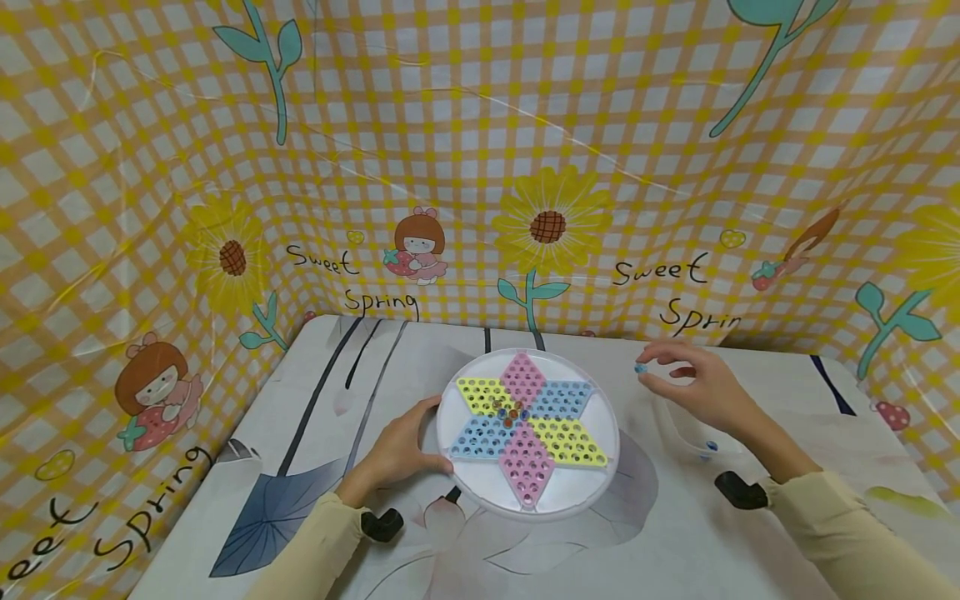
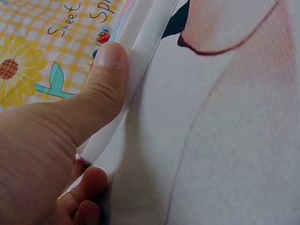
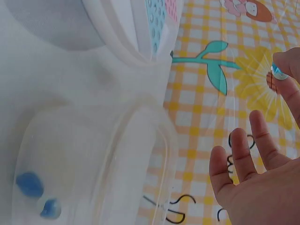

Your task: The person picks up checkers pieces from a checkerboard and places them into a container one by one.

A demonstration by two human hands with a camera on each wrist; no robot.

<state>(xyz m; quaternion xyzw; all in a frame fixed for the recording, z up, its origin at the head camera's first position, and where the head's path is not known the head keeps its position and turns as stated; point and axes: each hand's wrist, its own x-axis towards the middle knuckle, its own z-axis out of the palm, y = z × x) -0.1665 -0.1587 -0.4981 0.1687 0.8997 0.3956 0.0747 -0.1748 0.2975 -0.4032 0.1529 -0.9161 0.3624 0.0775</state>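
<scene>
A round white Chinese checkers board with a pink, yellow and blue star lies on the table. Several coloured marbles sit in holes around its centre. My left hand grips the board's left rim; in the left wrist view its thumb lies over the edge, with the other fingers lower down. To the right of the board, my right hand is raised, pinching a clear-and-blue marble between thumb and index finger. Its other fingers are spread loosely.
Below the right hand stands a clear plastic box, with blue-patterned marbles visible in it. A table covered in a floral print holds everything. Behind it hangs a yellow checked cloth with sunflowers.
</scene>
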